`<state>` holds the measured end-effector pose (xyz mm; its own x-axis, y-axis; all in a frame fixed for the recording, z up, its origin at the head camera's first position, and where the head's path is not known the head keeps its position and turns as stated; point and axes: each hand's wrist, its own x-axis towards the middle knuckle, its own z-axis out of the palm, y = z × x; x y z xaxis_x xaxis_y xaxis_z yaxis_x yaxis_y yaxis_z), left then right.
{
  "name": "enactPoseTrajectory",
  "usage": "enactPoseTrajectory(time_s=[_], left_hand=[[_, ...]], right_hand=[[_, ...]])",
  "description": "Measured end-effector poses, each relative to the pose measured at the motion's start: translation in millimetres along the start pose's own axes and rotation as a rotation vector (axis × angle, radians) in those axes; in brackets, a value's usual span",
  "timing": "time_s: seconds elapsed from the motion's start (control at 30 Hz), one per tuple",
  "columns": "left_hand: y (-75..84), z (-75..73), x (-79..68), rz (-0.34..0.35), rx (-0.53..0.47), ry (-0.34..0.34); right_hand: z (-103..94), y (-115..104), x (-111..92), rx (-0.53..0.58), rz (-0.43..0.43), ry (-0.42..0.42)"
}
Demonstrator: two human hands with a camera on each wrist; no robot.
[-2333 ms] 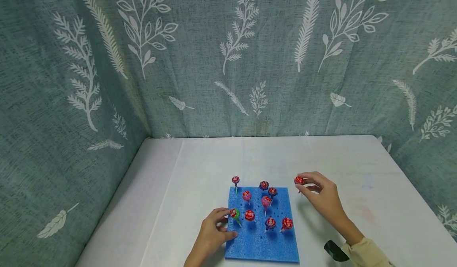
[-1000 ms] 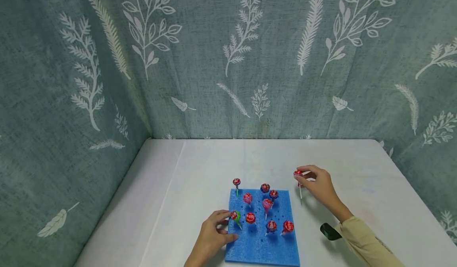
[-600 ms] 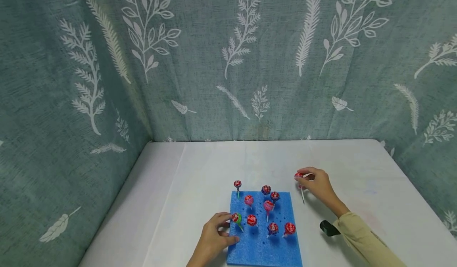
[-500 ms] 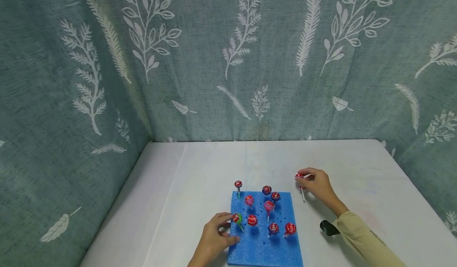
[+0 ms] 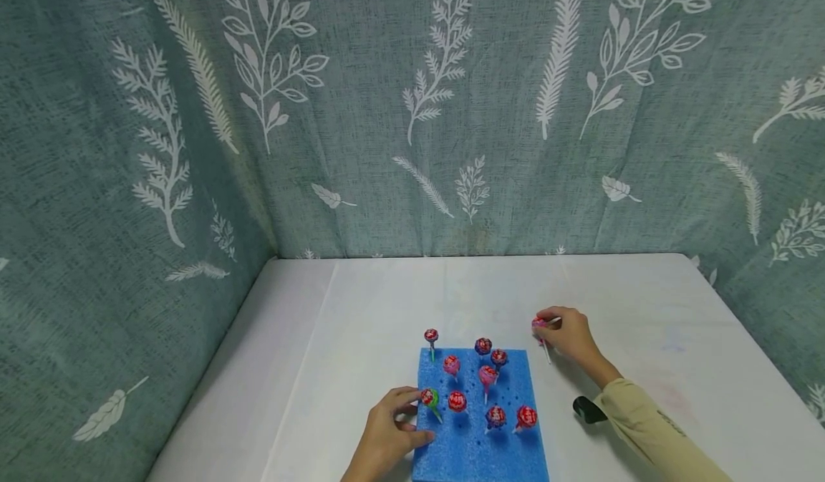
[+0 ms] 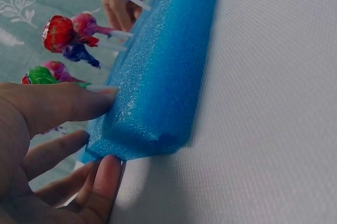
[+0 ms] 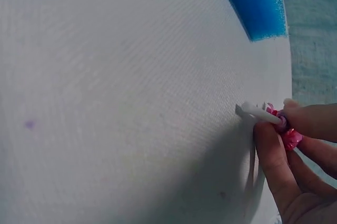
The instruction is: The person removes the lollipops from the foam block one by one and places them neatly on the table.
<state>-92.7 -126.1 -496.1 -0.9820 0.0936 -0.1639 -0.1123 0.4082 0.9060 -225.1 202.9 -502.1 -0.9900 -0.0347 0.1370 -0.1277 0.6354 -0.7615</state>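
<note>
My right hand (image 5: 570, 333) pinches a pink-and-red lollipop (image 7: 292, 138) by its wrapped head, beyond the far right corner of a blue foam block (image 5: 451, 460). The lollipop's white stick (image 7: 260, 113) slants down to the table; whether its tip touches cannot be told. My left hand (image 5: 385, 432) grips the block's left edge, its thumb (image 6: 79, 103) against the foam and other fingers at the edge. Several wrapped lollipops stand in the block, among them a green one (image 5: 429, 397) beside the left fingers, a red one (image 5: 526, 417) and a dark blue one (image 5: 495, 417).
The block lies on a white table (image 5: 361, 310), with small holes between the lollipops. A green leaf-patterned curtain (image 5: 361, 109) hangs behind and to the left. A black strap-like piece (image 5: 589, 410) is at the right wrist.
The lollipop in my right hand now shows its white stick pointing down, where it was mostly hidden at first. The head view has tilted slightly. My left hand stays on the block.
</note>
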Motion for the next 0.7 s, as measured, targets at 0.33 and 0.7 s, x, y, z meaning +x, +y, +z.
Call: enactPoseTrajectory(time_s=[0.33, 0.7], left_hand=[[2.7, -0.2, 1.5, -0.023, 0.002, 0.016], [3.1, 0.8, 1.0, -0.031, 0.025, 0.028]], right_hand=[[0.0, 3.1, -0.2, 0.032, -0.01, -0.039], [-1.0, 0.9, -1.1, 0.042, 0.017, -0.068]])
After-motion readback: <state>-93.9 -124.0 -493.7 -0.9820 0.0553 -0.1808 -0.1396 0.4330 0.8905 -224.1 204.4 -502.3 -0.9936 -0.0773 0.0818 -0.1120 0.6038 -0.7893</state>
